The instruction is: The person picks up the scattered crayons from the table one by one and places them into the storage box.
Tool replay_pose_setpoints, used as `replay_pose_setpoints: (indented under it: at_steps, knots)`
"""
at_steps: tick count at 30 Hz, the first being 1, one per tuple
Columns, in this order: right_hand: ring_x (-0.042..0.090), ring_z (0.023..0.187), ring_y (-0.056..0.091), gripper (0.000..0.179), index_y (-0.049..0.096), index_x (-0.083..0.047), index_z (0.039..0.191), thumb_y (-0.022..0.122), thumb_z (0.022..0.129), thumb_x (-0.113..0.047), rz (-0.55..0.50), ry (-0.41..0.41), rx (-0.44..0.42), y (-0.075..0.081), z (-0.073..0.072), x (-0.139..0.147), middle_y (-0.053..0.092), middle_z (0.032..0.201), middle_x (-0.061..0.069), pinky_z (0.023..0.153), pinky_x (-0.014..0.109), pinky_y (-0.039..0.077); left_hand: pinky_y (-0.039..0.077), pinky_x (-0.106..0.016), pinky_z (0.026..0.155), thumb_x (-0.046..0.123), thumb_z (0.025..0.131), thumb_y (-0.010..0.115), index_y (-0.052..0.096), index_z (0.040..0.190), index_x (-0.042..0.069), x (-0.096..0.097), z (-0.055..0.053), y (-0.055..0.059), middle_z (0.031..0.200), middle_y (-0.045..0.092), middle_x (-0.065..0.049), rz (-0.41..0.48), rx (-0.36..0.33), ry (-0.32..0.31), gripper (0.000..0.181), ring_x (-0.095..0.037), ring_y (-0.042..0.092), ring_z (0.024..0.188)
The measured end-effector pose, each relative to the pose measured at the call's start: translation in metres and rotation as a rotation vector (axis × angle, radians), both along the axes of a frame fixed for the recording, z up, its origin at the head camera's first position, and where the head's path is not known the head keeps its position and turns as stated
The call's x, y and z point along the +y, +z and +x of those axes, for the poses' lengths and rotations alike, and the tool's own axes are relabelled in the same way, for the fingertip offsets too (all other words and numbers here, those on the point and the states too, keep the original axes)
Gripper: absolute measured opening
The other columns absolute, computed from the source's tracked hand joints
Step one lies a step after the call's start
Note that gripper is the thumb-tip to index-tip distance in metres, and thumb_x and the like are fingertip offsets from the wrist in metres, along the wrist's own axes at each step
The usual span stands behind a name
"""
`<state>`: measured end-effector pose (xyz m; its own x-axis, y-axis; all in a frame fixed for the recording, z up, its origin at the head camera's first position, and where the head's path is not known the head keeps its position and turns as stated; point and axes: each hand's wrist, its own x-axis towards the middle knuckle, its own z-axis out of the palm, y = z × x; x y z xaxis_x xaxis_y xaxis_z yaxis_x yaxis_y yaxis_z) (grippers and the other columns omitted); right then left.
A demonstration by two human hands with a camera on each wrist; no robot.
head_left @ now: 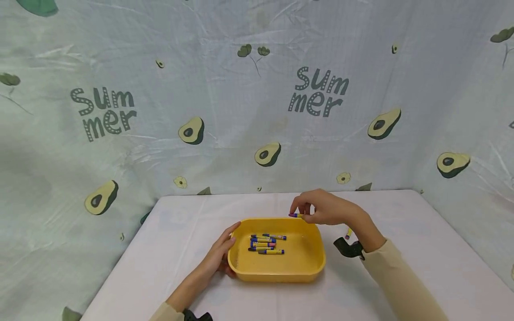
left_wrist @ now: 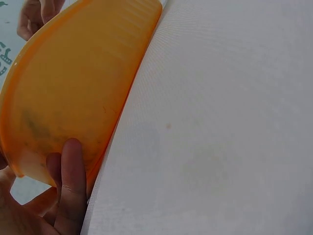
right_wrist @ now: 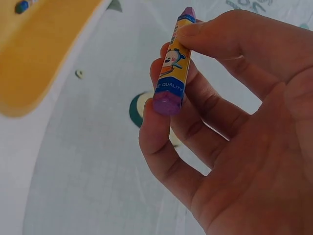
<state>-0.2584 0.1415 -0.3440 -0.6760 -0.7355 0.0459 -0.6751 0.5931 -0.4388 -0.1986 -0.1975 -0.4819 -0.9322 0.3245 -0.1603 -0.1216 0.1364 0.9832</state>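
A yellow plastic tray point(head_left: 281, 273) stands on the table, with several crayons point(head_left: 263, 244) in blue and yellow wrappers lying in its left half. My left hand point(head_left: 220, 254) holds the tray by its left side; in the left wrist view its fingers point(left_wrist: 73, 181) lie against the outer wall. Over the tray's far right rim, my right hand point(head_left: 327, 207) pinches a purple crayon point(right_wrist: 173, 63) between thumb and fingers. The crayon's wrapper is yellow and blue with a cartoon animal on it.
Another crayon point(head_left: 348, 233), yellow with a purple end, lies on the white table point(head_left: 192, 223) to the right of the tray, beside the right wrist. A cloth point(head_left: 225, 102) printed with avocados hangs behind the table.
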Motion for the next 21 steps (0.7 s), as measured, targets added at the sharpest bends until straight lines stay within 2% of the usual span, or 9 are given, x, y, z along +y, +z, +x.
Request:
replay_pose_setpoints:
  at_steps: [7, 12, 17, 21]
  knots:
    - [0.008, 0.081, 0.057, 0.028, 0.066, -0.033, 0.103, 0.060, 0.087, -0.011, 0.053, 0.021, -0.008, -0.004, -0.003, -0.024, 0.065, 0.091, -0.008, 0.069, 0.021, 0.054, 0.059, -0.039, 0.052, 0.044, 0.102, 0.037, 0.024, 0.150, 0.041, 0.000, 0.000, -0.002, 0.109, 0.059, -0.025, -0.001, 0.016, -0.006, 0.049, -0.020, 0.066, 0.061]
    - [0.009, 0.080, 0.056, 0.025, 0.068, -0.028, 0.104, 0.060, 0.087, -0.011, 0.081, 0.066, -0.001, -0.012, -0.008, -0.043, 0.065, 0.090, -0.008, 0.070, 0.022, 0.052, 0.059, -0.039, 0.052, 0.045, 0.102, 0.037, 0.025, 0.149, 0.043, 0.000, 0.000, -0.002, 0.107, 0.060, -0.026, -0.011, 0.011, -0.002, 0.049, -0.021, 0.066, 0.060]
    - [0.008, 0.078, 0.054, 0.024, 0.068, -0.024, 0.107, 0.062, 0.087, -0.012, 0.119, 0.103, 0.014, -0.024, -0.013, -0.061, 0.062, 0.086, -0.009, 0.069, 0.020, 0.051, 0.059, -0.039, 0.053, 0.045, 0.102, 0.037, 0.026, 0.147, 0.047, 0.000, -0.001, -0.001, 0.116, 0.058, -0.023, -0.011, 0.001, 0.004, 0.046, -0.022, 0.067, 0.063]
    - [0.008, 0.076, 0.053, 0.023, 0.068, -0.025, 0.106, 0.064, 0.087, -0.013, 0.146, 0.111, 0.011, -0.034, -0.015, -0.076, 0.062, 0.085, -0.008, 0.067, 0.019, 0.050, 0.059, -0.039, 0.054, 0.044, 0.103, 0.035, 0.026, 0.147, 0.047, 0.000, -0.001, 0.000, 0.107, 0.060, -0.024, -0.013, -0.001, 0.001, 0.045, -0.021, 0.066, 0.062]
